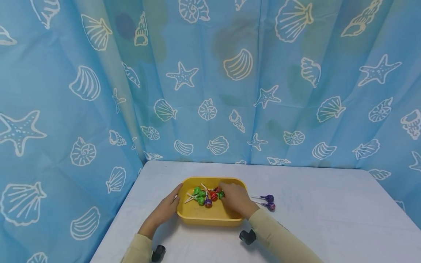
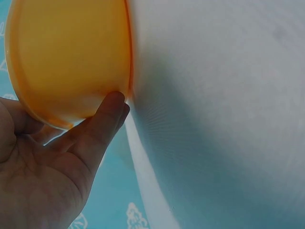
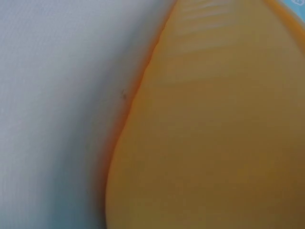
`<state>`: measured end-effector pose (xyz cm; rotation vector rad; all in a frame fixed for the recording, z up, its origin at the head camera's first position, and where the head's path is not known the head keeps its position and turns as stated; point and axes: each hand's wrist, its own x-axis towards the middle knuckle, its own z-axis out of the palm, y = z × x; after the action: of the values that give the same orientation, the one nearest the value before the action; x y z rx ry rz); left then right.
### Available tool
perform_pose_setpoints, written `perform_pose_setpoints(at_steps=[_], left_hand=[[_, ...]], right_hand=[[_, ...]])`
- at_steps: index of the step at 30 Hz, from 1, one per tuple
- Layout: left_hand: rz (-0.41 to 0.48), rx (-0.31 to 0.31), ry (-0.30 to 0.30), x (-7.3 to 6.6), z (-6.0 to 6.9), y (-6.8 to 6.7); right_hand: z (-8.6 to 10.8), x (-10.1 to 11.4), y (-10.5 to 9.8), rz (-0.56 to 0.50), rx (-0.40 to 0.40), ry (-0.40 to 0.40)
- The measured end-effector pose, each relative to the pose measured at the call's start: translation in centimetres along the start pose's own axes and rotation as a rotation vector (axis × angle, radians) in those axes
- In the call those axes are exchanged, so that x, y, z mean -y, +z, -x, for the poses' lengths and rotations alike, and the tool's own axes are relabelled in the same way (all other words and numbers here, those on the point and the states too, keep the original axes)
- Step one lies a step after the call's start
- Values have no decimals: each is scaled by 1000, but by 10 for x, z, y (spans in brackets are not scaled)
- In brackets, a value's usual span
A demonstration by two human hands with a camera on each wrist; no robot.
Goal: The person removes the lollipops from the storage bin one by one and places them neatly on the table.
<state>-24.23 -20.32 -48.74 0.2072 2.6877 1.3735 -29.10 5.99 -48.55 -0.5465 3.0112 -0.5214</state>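
A yellow plastic tray (image 1: 210, 221) on the white table holds several wrapped lollipops in green, red and purple, among them a green lollipop (image 1: 201, 201) and a purple lollipop (image 1: 208, 202). At its left end my left hand (image 1: 168, 206) grips the tray, thumb at the rim and fingers against the outer wall (image 2: 71, 57). My right hand (image 1: 237, 199) reaches over the right side into the tray. Its fingertips are at a green lollipop (image 1: 221, 194) and a red one. Whether they pinch one is hidden. The right wrist view shows only the tray's outer wall (image 3: 200, 133) and tabletop.
Two purple lollipops (image 1: 269, 202) lie on the table just right of the tray, sticks pointing left. White cloth covers the table (image 1: 315, 219). Behind and to the left hangs a blue curtain (image 1: 210, 80) with white shells and starfish.
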Motion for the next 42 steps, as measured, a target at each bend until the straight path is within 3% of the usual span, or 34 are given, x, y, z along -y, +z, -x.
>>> perform_pose_setpoints(at_steps=[16,29,42], left_hand=[[-9,-1,17,3,1,0],[-12,-4,10,1,1,0],[-18,-10,-1,-2,2,1]], right_hand=[[12,-5,-17,-21,-41,-12],[24,-4,-34,-88,-42,68],[31,-10,-35,-92,-92,42]])
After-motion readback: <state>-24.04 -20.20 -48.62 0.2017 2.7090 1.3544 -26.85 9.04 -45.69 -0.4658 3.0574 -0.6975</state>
